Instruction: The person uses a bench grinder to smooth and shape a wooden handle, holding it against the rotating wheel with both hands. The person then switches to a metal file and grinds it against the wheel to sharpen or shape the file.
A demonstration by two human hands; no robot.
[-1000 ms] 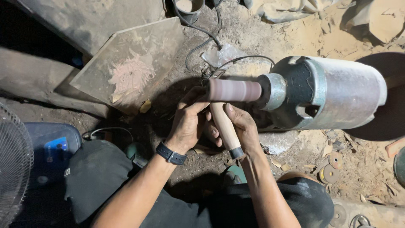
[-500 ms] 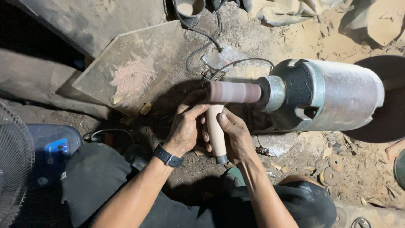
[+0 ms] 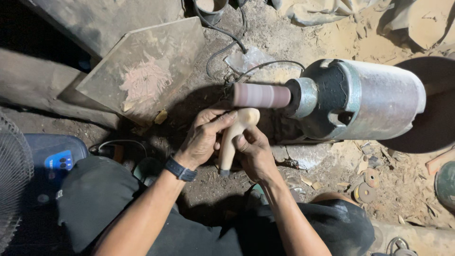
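Note:
A pale wooden handle-shaped piece (image 3: pixel 235 135) with a dark lower tip is held upright just below a pinkish sanding drum (image 3: pixel 261 95). My left hand (image 3: pixel 204 137), with a dark watch on its wrist, wraps the piece from the left, fingers across its top. My right hand (image 3: pixel 254 152) grips it from the right. The drum sticks out to the left of a big metal motor (image 3: pixel 365 99) lying on the ground. The piece's head sits a little under the drum; contact is not clear.
A flat stone slab (image 3: pixel 142 71) leans at the upper left. Black cables (image 3: pixel 222 33) run behind the drum. A fan grille (image 3: pixel 12 189) and a blue box (image 3: pixel 54 156) stand at the left. Discs and wood scraps (image 3: pixel 365 189) litter the sandy floor at the right.
The wooden piece has been turned and drawn down slightly from the drum. Both hands shifted their grip, with the left fingers now laid over its top.

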